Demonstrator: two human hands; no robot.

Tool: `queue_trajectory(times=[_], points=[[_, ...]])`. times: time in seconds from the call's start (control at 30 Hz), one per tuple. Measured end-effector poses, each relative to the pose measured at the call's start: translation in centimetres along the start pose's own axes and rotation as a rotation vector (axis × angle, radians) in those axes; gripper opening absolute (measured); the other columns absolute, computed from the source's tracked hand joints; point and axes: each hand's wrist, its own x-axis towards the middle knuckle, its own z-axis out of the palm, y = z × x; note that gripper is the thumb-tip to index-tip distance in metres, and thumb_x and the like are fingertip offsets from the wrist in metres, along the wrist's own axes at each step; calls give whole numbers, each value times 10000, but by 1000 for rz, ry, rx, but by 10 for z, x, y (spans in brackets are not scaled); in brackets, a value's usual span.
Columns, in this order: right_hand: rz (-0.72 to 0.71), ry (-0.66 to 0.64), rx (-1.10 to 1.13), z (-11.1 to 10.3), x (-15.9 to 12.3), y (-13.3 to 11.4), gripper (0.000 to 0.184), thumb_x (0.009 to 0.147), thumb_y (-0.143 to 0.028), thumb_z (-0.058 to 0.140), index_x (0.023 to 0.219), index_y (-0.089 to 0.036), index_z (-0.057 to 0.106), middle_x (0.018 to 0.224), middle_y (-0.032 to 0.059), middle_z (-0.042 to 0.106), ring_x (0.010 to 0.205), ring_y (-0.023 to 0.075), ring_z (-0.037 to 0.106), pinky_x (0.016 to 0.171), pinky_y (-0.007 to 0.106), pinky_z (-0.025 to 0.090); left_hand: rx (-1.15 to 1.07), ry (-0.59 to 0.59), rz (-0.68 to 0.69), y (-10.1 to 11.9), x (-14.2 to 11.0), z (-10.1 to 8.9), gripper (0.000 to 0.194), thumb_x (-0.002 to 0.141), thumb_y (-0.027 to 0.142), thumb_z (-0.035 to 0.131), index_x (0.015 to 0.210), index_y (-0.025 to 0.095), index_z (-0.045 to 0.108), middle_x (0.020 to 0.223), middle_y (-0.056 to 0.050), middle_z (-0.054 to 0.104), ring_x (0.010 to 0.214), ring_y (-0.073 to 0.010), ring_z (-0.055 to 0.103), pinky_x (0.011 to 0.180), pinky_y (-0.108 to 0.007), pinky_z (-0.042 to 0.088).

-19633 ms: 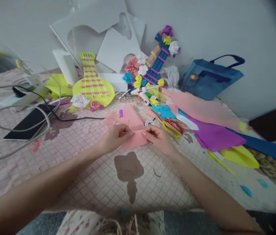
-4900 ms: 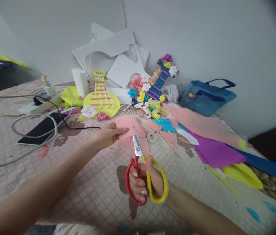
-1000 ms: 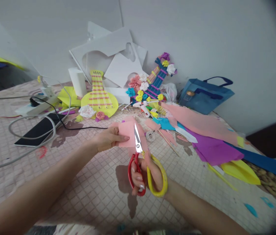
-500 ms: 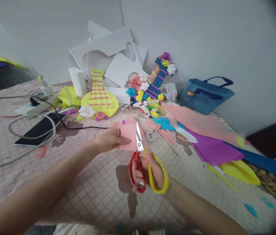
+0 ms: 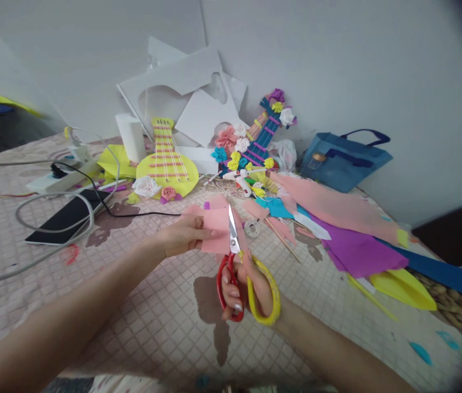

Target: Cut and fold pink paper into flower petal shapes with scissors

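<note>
My left hand [image 5: 184, 234] pinches a piece of pink crepe paper [image 5: 215, 232] between thumb and fingers, above the table. A pair of scissors [image 5: 234, 245] with one red and one yellow handle is in my right hand [image 5: 251, 286], fingers through the loops. Its blades point away from me at the paper's right edge and look slightly parted. More pink pieces lie just behind the held paper, partly hidden by it.
Behind my hands stand a yellow paper guitar [image 5: 167, 169] and a blue flowered one [image 5: 261, 139]. A hot glue gun [image 5: 241, 180] lies between them. Coloured paper sheets [image 5: 357, 245] spread on the right. Cables, a power strip [image 5: 59, 177] and a black tablet [image 5: 69, 218] occupy the left.
The scissor blades have drawn slightly closer together at the paper's right edge. My left hand keeps its hold on the paper, with almost no shift.
</note>
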Motion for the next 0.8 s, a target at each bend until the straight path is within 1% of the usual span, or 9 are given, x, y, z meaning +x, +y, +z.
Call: queue_trajectory(times=[0.13, 0.2, 0.33, 0.5, 0.6, 0.8], points=[[0, -5, 3, -1, 0, 2, 638, 636, -808, 467, 708, -174, 475, 479, -84, 426, 362, 59, 392, 459, 311, 511, -80, 182, 21, -2, 1, 0, 185, 760, 271, 688, 849, 110, 663, 718, -29, 680, 592, -84, 614, 543, -172, 480], [-5, -4, 1, 0, 0, 1, 634, 638, -805, 469, 709, -175, 476, 481, -83, 425, 365, 60, 392, 461, 312, 511, -87, 221, -5, -2, 1, 2, 149, 797, 249, 648, 812, 101, 662, 675, -28, 670, 552, -79, 597, 520, -174, 465], [-11, 2, -19, 1, -1, 0, 641, 630, -817, 457, 697, -179, 477, 477, -81, 423, 365, 64, 388, 454, 315, 506, -67, 225, -37, 1, 1, 3, 145, 822, 202, 610, 772, 77, 666, 679, -50, 680, 563, -89, 603, 547, -189, 469], [20, 50, -43, 3, -1, -2, 662, 548, -842, 493, 662, -190, 487, 452, -88, 418, 351, 65, 374, 443, 312, 500, -65, 211, -26, -1, 3, 1, 158, 783, 228, 661, 815, 74, 679, 746, -72, 697, 616, -103, 627, 575, -190, 480], [35, 58, -46, 4, 0, -4, 665, 501, -845, 521, 643, -196, 488, 439, -91, 421, 340, 68, 372, 433, 312, 499, -59, 202, -18, -4, 4, -1, 177, 781, 239, 664, 830, 70, 679, 775, -82, 702, 637, -111, 635, 586, -191, 487], [44, 61, -20, 4, 1, -3, 655, 486, -828, 557, 634, -193, 487, 431, -94, 427, 331, 64, 365, 422, 306, 500, -54, 191, -24, -4, 4, -2, 183, 793, 236, 649, 853, 65, 675, 816, -99, 705, 667, -122, 646, 599, -197, 500]])
